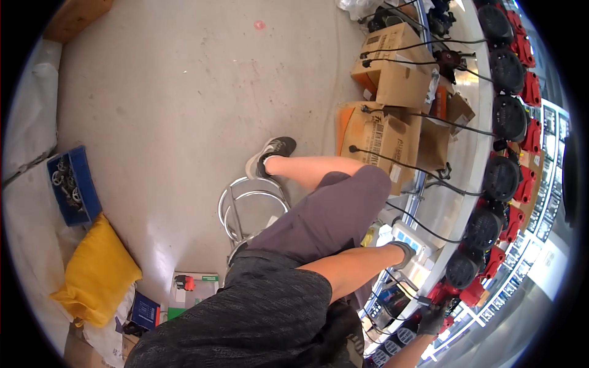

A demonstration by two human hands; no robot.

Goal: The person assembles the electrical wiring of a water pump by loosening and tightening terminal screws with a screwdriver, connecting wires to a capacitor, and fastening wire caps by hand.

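Observation:
My left hand (403,255), in a grey glove, is at the edge of a white box with blue panels (406,239) on the bench. Its fingers are mostly hidden, so their grip is unclear. Farther toward the lower right, my right hand (432,320) wears a dark glove. It appears closed round a red and black power tool (446,321), which is largely covered by the hand. A black cable with a dark plug end (423,301) lies between the two hands.
A row of red and black machines (508,116) lines the bench (475,132), their cables hanging over open cardboard boxes (374,138). I sit on a metal stool (224,208). Leftward are a blue bin of metal parts (91,195), a yellow sack (101,270) and a small carton (146,311).

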